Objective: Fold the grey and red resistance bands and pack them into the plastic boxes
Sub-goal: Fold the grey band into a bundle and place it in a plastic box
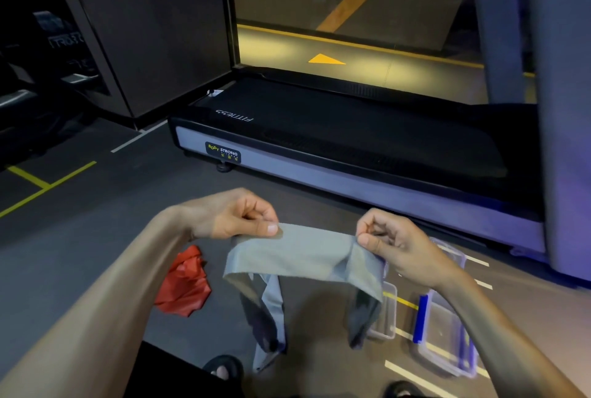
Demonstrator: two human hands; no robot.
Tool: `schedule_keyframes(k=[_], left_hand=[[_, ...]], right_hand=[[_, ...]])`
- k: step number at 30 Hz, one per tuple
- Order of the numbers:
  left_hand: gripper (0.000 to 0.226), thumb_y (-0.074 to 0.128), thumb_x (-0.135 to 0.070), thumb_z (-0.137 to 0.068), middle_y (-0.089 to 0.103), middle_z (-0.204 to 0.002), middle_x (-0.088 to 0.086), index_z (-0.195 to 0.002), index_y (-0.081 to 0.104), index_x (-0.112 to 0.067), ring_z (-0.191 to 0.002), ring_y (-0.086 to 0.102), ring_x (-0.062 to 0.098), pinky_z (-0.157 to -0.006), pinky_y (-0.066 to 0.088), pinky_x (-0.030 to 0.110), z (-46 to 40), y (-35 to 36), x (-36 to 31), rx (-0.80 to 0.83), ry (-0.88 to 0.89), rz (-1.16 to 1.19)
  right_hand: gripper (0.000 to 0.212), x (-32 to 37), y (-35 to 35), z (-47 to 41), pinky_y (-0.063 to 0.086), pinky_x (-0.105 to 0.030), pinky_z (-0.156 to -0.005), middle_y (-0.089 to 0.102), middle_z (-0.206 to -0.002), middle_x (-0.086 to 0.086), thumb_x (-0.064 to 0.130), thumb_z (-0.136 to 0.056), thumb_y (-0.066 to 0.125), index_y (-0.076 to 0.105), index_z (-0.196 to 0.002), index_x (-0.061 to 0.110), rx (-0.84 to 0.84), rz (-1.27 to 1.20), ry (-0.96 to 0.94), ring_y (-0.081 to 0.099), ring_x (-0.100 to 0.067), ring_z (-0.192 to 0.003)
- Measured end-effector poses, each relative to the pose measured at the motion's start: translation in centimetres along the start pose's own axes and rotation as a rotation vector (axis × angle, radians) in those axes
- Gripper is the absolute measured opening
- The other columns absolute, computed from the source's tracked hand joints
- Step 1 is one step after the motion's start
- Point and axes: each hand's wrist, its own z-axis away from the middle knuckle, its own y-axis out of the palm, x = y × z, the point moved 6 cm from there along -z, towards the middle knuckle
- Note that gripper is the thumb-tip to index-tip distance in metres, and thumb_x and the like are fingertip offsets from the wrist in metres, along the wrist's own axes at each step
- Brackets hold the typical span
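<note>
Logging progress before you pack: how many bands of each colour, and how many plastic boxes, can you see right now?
Grey band: 1, held up by left hand and right hand
Red band: 1, on the floor
Plastic boxes: 2, smaller, larger, both on the floor
Total: 4

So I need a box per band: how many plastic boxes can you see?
2, both on the floor at right: a small clear box partly behind the hanging grey band, and a larger blue-clipped box under the right forearm. More could be hidden.
</note>
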Motion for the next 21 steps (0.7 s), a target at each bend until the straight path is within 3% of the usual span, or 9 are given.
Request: schedule_keyframes(k=[4,9,16,18,21], left_hand=[[0.027,0.076,-0.043,-0.088,0.072,-0.089,0.025,-0.093,0.075,-0.016,-0.074,0.059,0.021,-0.069,0.042,0.035,0.0,-0.2,-0.3,-0.044,0.013,-0.03],[0.03,0.075,-0.046,-0.088,0.071,-0.087,0.024,-0.089,0.075,-0.016,-0.072,0.055,0.014,-0.068,0.041,0.031,-0.5,-0.5,-0.3,-0.147,0.048,-0.097],[0.025,0.07,-0.041,-0.089,0.072,-0.079,0.001,-0.084,0.075,-0.017,-0.074,0.057,0.006,-0.07,0.045,0.025,-0.5,-0.6,-0.9,-0.197,0.066,-0.105],[0.021,0.068,-0.034,-0.093,0.068,-0.076,-0.002,-0.084,0.073,-0.017,-0.072,0.055,0.008,-0.068,0.043,0.027,-0.5,-0.6,-1.2,-0.205,0.083,-0.076],[0.022,0.063,-0.021,-0.1,0.06,-0.065,-0.01,-0.079,0.066,-0.013,-0.061,0.047,0.003,-0.057,0.036,0.018,-0.6,-0.3,-2.1,-0.243,0.088,0.017]], right_hand=[[0.013,0.1,-0.8,0.0,0.046,-0.021,-0.07,0.063,-0.084,0.002,0.022,-0.096,0.062,0.061,-0.095,0.009,-0.031,-0.023,-0.007,0.057,-0.009,-0.079],[0.009,-0.4,-0.9,0.1,0.047,-0.021,-0.072,0.063,-0.086,0.003,0.022,-0.097,0.062,0.061,-0.095,0.013,-0.043,-0.025,-0.004,0.057,-0.008,-0.081],[0.013,-0.5,-0.9,0.0,0.045,-0.018,-0.072,0.063,-0.085,0.007,0.024,-0.096,0.061,0.061,-0.096,0.011,-0.053,-0.027,0.0,0.057,-0.006,-0.08],[0.012,-0.5,-0.8,0.0,0.045,-0.018,-0.071,0.063,-0.085,0.003,0.023,-0.097,0.061,0.061,-0.096,0.011,-0.055,-0.022,-0.011,0.057,-0.007,-0.079],[0.012,-0.9,-0.1,0.0,0.043,-0.026,-0.067,0.059,-0.084,-0.015,0.017,-0.1,0.061,0.06,-0.098,0.005,-0.048,-0.034,0.001,0.054,-0.019,-0.074]])
